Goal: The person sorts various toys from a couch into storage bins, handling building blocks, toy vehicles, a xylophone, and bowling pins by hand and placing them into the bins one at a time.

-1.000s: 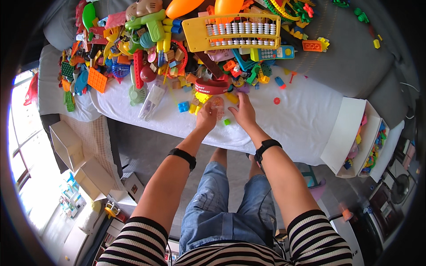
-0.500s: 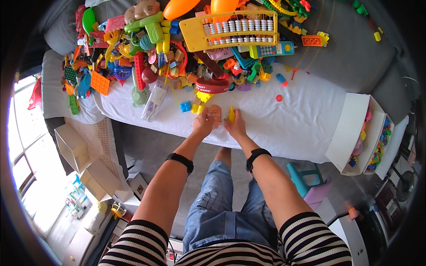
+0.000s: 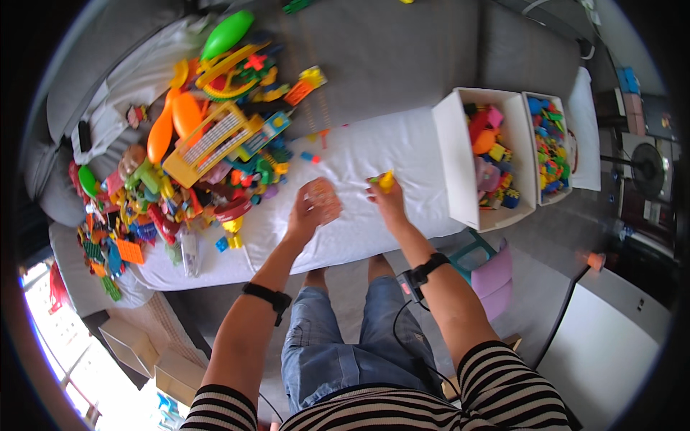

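My left hand [image 3: 304, 215] is closed round the edge of a flat, pinkish-orange patterned piece [image 3: 327, 202], held over the white-covered seat [image 3: 359, 151]. What kind of thing it is, I cannot make out. To its right, my right hand [image 3: 389, 205] pinches a small yellow toy [image 3: 387, 181], whose shape is blurred. A big heap of toys lies left of my hands. In it are a yellow abacus [image 3: 208, 147], orange bowling pins [image 3: 161, 133] and a dark red band [image 3: 233, 209].
A white bin [image 3: 449, 169] with mixed toys stands to the right, beside a second white bin [image 3: 535, 154] of colourful small pieces. A teal and purple chair [image 3: 492, 284] is below them. The grey sofa back [image 3: 402, 57] runs behind. Cardboard-coloured boxes [image 3: 129, 345] sit at lower left.
The view has swung right, so the toy heap sits further left and the bins nearer. Both hands have lifted their things toward the bins' side, away from the heap.
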